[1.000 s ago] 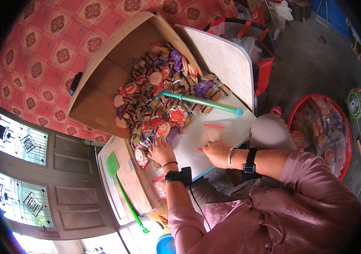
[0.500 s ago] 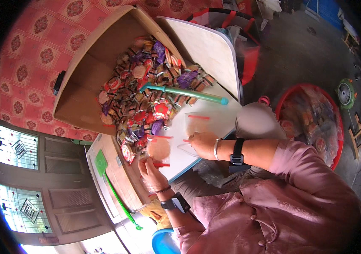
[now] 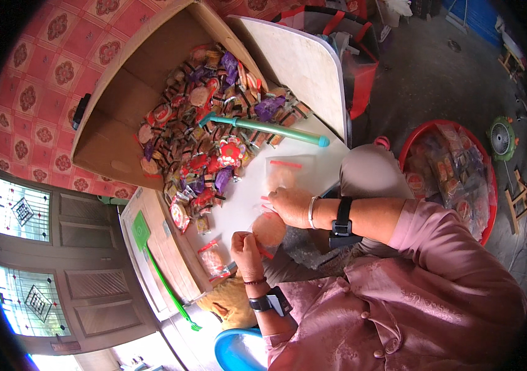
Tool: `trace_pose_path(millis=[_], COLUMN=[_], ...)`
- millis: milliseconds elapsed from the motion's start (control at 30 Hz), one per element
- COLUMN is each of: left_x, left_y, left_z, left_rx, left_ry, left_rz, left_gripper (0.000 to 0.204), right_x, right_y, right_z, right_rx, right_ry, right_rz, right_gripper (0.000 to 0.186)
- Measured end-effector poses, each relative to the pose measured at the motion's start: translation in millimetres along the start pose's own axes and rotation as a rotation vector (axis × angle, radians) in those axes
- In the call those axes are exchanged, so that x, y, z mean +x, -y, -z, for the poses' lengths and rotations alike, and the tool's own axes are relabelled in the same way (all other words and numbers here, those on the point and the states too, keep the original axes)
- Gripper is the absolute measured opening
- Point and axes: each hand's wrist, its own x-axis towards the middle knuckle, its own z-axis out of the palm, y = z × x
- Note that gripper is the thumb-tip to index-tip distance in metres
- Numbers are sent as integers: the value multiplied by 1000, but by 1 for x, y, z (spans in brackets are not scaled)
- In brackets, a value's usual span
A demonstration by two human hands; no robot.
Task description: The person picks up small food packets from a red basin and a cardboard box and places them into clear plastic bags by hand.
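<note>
In front of my lap a clear packet with a round pale biscuit (image 3: 269,230) and red edge strips is held up between my hands. My left hand (image 3: 248,255) pinches its left side with closed fingers. My right hand (image 3: 290,206) is closed at the packet's upper corner. Just beyond the right hand, a similar clear packet (image 3: 284,173) with a red strip lies on the white tabletop (image 3: 242,207). Left of my left hand, another red-edged packet (image 3: 213,258) rests at the table's edge. A large heap of wrapped snacks (image 3: 205,123) spills out of a tipped cardboard box (image 3: 112,130).
A green-handled rake-like tool (image 3: 269,131) lies across the heap. A green fly swatter (image 3: 161,272) is on the left board. A red basin (image 3: 493,204) of packed bags stands right, near a small green fan (image 3: 502,137). A blue tub (image 3: 226,349) sits below left.
My left hand has moved right and the biscuit packet has come off the tabletop toward my lap, between both hands. The small packet by my left wrist now lies apart from the hand.
</note>
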Motion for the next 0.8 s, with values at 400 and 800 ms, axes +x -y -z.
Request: trace_pose_path(millis=[400, 800], left_x=[-5, -12], left_y=[7, -2], left_z=[-4, -34], left_rx=[197, -80], left_ry=[-53, 23], left_rz=[7, 110], left_gripper=[9, 14], right_x=[-1, -4], right_y=[4, 4], right_z=[9, -9], right_rx=[28, 27], right_ry=[-56, -25], right_rz=[57, 281], right_gripper=[15, 15])
